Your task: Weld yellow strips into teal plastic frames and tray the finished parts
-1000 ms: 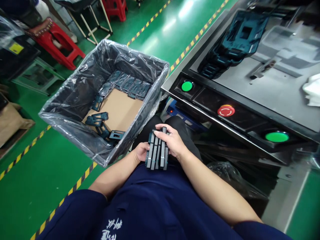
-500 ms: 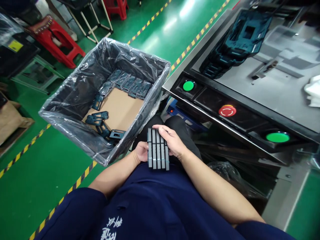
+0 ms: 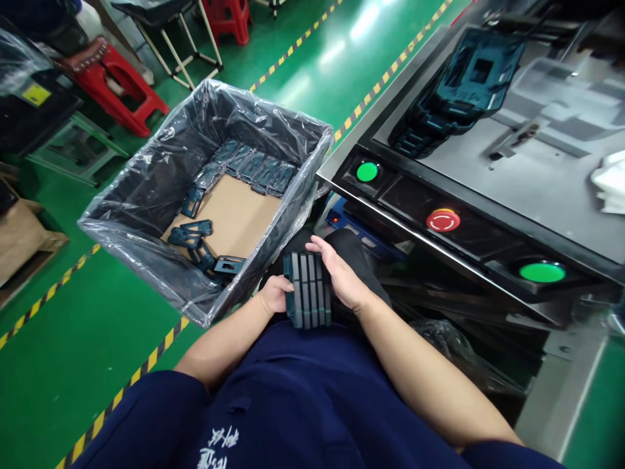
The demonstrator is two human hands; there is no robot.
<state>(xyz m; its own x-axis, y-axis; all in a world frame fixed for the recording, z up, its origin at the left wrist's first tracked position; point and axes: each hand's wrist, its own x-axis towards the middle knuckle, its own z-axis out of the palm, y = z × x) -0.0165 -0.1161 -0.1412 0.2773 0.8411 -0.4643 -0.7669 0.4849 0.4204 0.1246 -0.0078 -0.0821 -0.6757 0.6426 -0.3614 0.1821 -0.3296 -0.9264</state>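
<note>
Over my lap, a stack of dark teal plastic frames (image 3: 312, 293) stands with its grey edges facing up. My left hand (image 3: 274, 295) is closed on the left side of this stack, thumb lying on its near face. At the right side is my right hand (image 3: 343, 277), its fingers stretched out along the end piece rather than wrapped round it. Whether its palm touches the stack is hard to tell. More teal frames (image 3: 229, 264) lie loose in the lined bin to the left, and others stand in a row along its far walls.
The bin (image 3: 141, 257) has a clear plastic liner and cardboard on its bottom. To the right, a metal machine table (image 3: 547, 159) carries more teal parts (image 3: 476, 71), green buttons (image 3: 367, 172) and a red stop button (image 3: 443, 220). Red stools (image 3: 120, 85) stand at the back left.
The stack has tilted, so the broad face of its left piece now shows. My right hand's fingers have straightened and come away from the top of the stack.
</note>
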